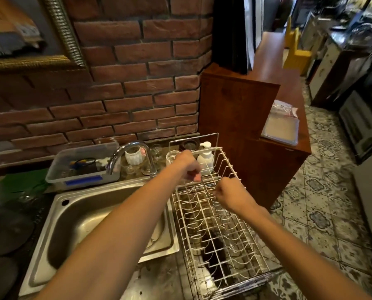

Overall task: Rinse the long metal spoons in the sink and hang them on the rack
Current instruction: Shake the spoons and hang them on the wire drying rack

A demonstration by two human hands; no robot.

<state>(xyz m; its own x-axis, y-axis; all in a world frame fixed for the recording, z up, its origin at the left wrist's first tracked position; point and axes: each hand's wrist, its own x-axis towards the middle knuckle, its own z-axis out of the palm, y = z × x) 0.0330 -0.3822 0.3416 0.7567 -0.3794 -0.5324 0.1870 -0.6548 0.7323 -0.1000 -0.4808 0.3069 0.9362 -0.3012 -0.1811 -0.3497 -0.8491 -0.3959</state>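
Spoons (209, 184), thin and blurred, lie across the far end of the white wire rack (224, 241), right of the sink (77, 221); left hand (189, 164) and right hand (229, 194) both pinch them.

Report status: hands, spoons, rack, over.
Both hands over rack: left hand, right hand closed. Thin metal spoon apparently between them, blurred. Sink empty, nothing blocking.

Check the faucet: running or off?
Off, as far as this view shows. No water stream falls from the faucet spout into the sink, and both hands are over at the wire rack.
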